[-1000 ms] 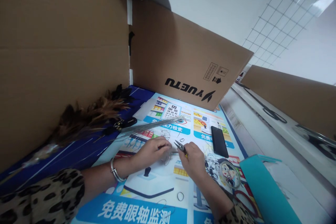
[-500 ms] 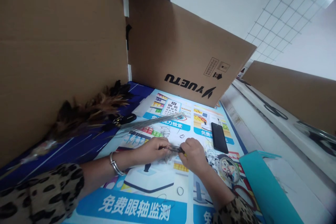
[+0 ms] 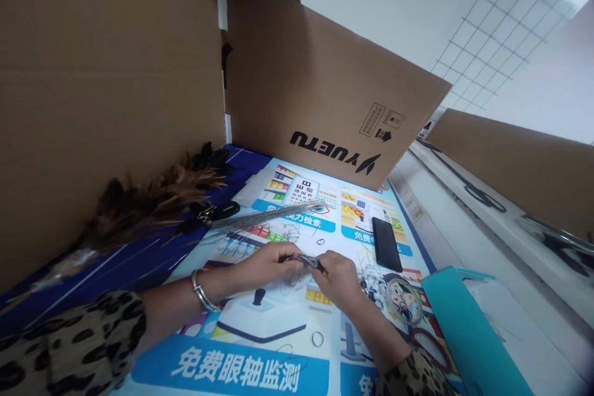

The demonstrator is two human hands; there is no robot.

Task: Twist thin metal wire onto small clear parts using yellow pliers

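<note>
My right hand (image 3: 341,277) is wrapped round a pair of pliers (image 3: 312,261) with dark and yellow handles, the metal jaws pointing left. Fingers pinched together, my left hand (image 3: 271,265) holds thin wire (image 3: 291,278) at the jaws; the wire hangs in a faint, blurred loop below. Both hands meet over the printed poster (image 3: 260,346) on the table. Beyond them lies a bundle of straight thin wires (image 3: 278,213). A small wire ring (image 3: 317,339) rests on the poster nearer me, and tangled dark wire bits (image 3: 371,281) lie right of my right hand.
Brown feathers (image 3: 153,204) and a black object (image 3: 225,210) lie at left. On the right are a black phone (image 3: 387,243), a tape roll (image 3: 403,300), a red ring (image 3: 431,346) and a teal box (image 3: 473,328). Cardboard panels (image 3: 334,74) stand behind and left.
The pliers have tilted, with their jaws slightly higher at the left fingers. My right hand has turned and shifted slightly down; the left hand has barely moved.
</note>
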